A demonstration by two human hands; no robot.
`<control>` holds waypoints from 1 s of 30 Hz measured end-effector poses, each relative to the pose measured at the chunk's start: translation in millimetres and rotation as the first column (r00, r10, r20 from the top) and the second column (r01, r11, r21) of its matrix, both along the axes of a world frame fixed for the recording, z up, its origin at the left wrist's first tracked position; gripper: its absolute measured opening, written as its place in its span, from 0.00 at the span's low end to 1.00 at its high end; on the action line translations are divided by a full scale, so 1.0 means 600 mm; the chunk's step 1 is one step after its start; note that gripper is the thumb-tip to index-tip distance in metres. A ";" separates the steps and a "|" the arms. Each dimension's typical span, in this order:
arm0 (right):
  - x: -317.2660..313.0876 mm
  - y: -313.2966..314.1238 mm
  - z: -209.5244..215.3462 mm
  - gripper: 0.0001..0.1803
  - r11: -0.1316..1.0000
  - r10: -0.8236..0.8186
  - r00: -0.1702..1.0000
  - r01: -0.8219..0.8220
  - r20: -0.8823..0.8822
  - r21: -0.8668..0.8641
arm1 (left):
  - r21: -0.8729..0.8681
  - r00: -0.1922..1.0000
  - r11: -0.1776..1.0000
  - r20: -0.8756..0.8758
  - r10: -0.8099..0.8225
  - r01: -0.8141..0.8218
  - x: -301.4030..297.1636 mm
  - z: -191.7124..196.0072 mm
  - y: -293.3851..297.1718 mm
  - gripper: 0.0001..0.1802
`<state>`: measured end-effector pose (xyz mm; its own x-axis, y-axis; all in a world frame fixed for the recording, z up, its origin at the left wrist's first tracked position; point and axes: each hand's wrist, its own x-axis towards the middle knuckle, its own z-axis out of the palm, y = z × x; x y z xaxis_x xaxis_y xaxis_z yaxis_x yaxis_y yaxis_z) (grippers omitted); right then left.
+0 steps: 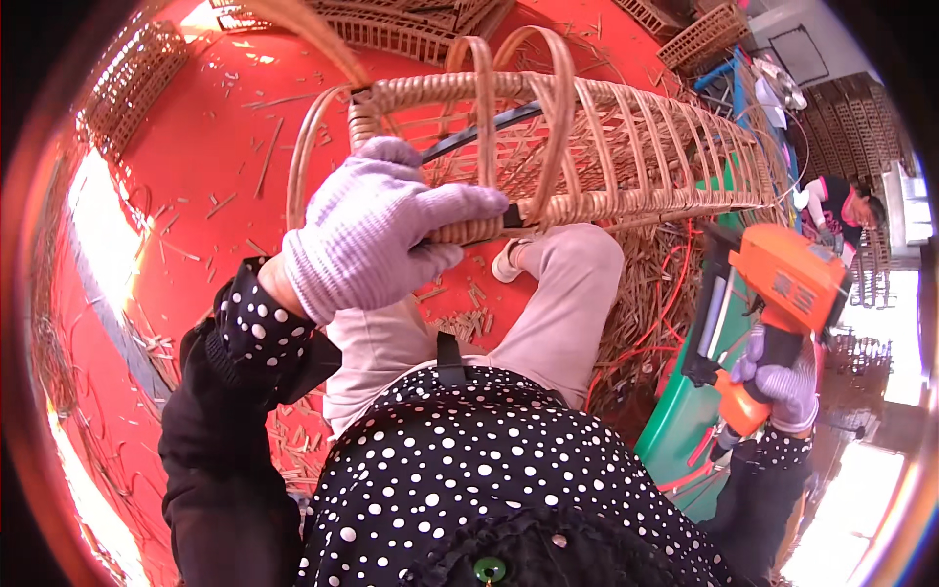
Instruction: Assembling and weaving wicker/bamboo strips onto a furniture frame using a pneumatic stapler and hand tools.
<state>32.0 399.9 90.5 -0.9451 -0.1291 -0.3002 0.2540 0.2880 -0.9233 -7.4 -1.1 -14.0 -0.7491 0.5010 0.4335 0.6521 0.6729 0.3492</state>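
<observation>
A long woven rattan frame point(675, 201) with looped canes lies across my front, its near end toward me. My left hand point(367, 230), in a pale lilac knit glove, grips the corner of that end, thumb and fingers around the wrapped rail. On the right, my gloved right hand point(787, 386) is closed around the handle of an orange and black nail gun point(787, 279), held up apart from the frame. Bent cane loops point(558, 108) rise from the frame's rails. A dark strip point(484, 132) runs across inside it.
Cane offcuts litter the red floor point(225, 147), heaped thickly point(636, 333) below the frame. A green plastic surface point(675, 421) and red hose lie at right. Finished woven pieces point(391, 34) rest at the back. Another person point(841, 210) is at far right.
</observation>
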 end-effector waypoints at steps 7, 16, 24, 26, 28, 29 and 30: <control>0.009 -0.167 0.055 0.24 0.839 0.484 0.875 -0.455 -0.025 0.298 | 0.088 1.000 0.996 -0.012 0.008 -0.007 -0.001 -0.001 0.003 0.25; -0.027 -0.204 -0.007 0.34 0.623 0.782 0.518 -0.636 -0.345 0.455 | 0.133 0.999 0.991 -0.037 -0.032 0.036 -0.002 -0.015 -0.003 0.17; -0.046 -0.215 -0.045 0.39 0.552 0.824 0.337 -0.661 -0.455 0.509 | 0.172 0.998 0.983 -0.026 -0.058 0.062 -0.002 -0.015 -0.002 0.20; -0.046 -0.219 -0.036 0.37 0.546 0.833 0.358 -0.657 -0.422 0.520 | 0.186 0.997 0.980 -0.040 -0.065 0.071 -0.004 -0.017 0.000 0.21; -0.045 -0.222 -0.024 0.36 0.542 0.839 0.386 -0.660 -0.383 0.521 | 0.158 0.998 0.986 -0.052 -0.045 0.053 -0.001 -0.016 -0.001 0.20; -0.044 -0.226 -0.016 0.35 0.539 0.842 0.404 -0.663 -0.357 0.520 | 0.158 0.998 0.986 -0.050 -0.042 0.049 0.000 -0.018 -0.001 0.20; -0.043 -0.230 -0.005 0.34 0.539 0.843 0.426 -0.660 -0.329 0.524 | 0.169 0.997 0.985 -0.068 -0.030 0.041 0.001 -0.020 -0.002 0.19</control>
<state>6.4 262.1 87.6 -0.5033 -0.8641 0.0077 -0.6532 0.3746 -0.6580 -6.9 -2.1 -25.8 -0.6994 0.4417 0.5619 0.6998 0.5830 0.4128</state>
